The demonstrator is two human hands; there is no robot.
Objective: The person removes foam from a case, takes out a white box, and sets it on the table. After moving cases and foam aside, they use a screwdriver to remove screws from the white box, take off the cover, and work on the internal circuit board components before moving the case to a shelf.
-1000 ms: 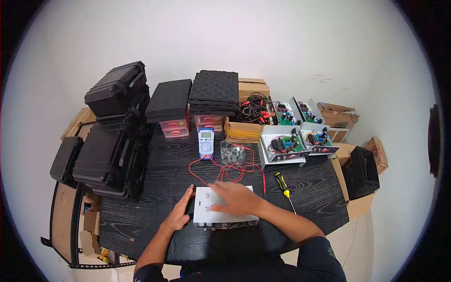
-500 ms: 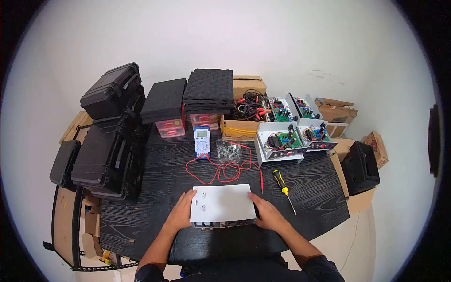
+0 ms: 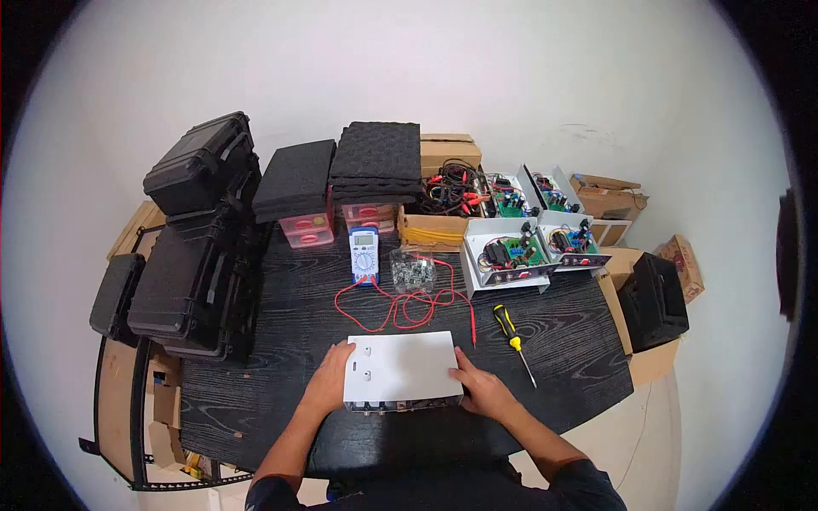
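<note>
A white metal enclosure [image 3: 405, 366] lies near the front edge of the black table, its flat top panel facing up. Two small round fittings and a slot show at the panel's left side, and connectors line the edge facing me. My left hand [image 3: 329, 380] grips the left side. On the opposite side, my right hand [image 3: 483, 389] is closed around the edge, its thumb by the top panel. Beyond the box are a multimeter [image 3: 365, 255] with red leads [image 3: 411, 322] and a clear bag of small parts [image 3: 412, 272]. To the right lies a yellow-black screwdriver [image 3: 508, 328].
Several open white units with green circuit boards [image 3: 511, 253] stand at the back right. A cardboard box of cables [image 3: 433, 230] and black foam sheets [image 3: 375, 157] are behind. Black hard cases [image 3: 183, 281] are stacked at left. A carton with a black item [image 3: 652, 302] stands at right.
My right thumb has shifted inward over the box's right edge. The box stays in nearly the same place, and the view has moved slightly.
</note>
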